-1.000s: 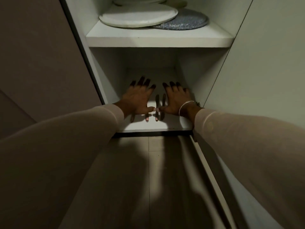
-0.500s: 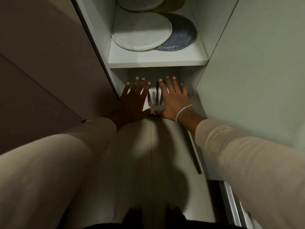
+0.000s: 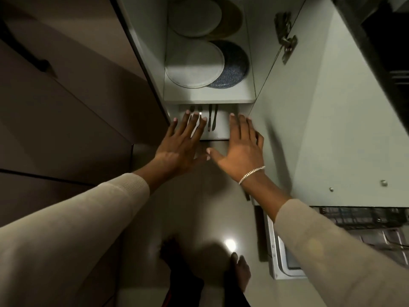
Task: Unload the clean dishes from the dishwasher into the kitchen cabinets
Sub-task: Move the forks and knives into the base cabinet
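I look steeply down into an open low cabinet. On its bottom shelf [image 3: 221,129] lie several pieces of cutlery [image 3: 211,118], side by side, handles toward me. My left hand [image 3: 180,147] hovers flat, fingers spread, over the shelf's front left edge, partly covering the left pieces. My right hand [image 3: 240,149], with a silver bracelet, is flat and spread at the front right edge. Neither hand holds anything. On the shelf above sit a white plate [image 3: 194,65] overlapping a blue speckled plate [image 3: 234,65]. Higher up are another white plate [image 3: 195,16] and a tan one [image 3: 233,17].
The cabinet's door [image 3: 332,120] stands open at the right, its hinge [image 3: 286,38] near the top. The open dishwasher [image 3: 365,220] with its dark rack is at the lower right. Closed brown drawer fronts [image 3: 66,120] fill the left. My bare feet [image 3: 240,273] stand on the tiled floor.
Both hands have drawn back out of the bottom shelf toward me and spread apart, leaving the cutlery lying there. My view has risen and tilted steeply downward.
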